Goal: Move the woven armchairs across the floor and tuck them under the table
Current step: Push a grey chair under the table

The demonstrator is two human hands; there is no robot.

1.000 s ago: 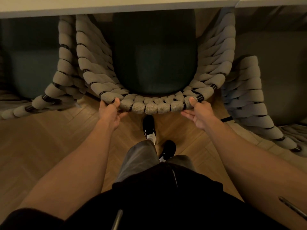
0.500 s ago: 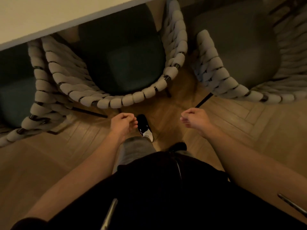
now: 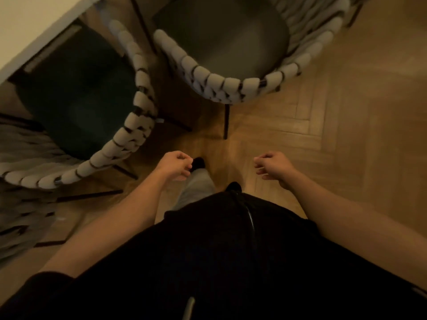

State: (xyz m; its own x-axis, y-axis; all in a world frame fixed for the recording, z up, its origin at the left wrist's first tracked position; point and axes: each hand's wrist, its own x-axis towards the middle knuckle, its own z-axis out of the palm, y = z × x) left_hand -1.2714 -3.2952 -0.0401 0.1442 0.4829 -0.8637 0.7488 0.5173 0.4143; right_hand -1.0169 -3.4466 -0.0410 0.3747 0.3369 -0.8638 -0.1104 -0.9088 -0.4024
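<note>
I have only one view, a wide-angle camera on the person's head, aimed steeply down and a little forward. It sits close above the torso, so the dark top point(image 3: 231, 262) fills the lower frame and both forearms reach in from the bottom corners. The table edge point(image 3: 34, 26) cuts the upper left corner; wood floor point(image 3: 346, 135) bends toward the edges.

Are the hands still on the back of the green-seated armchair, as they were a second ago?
No. Both the left hand and right hand have let go and pulled back from the green-seated armchair, now hanging loosely curled over the floor.
</note>
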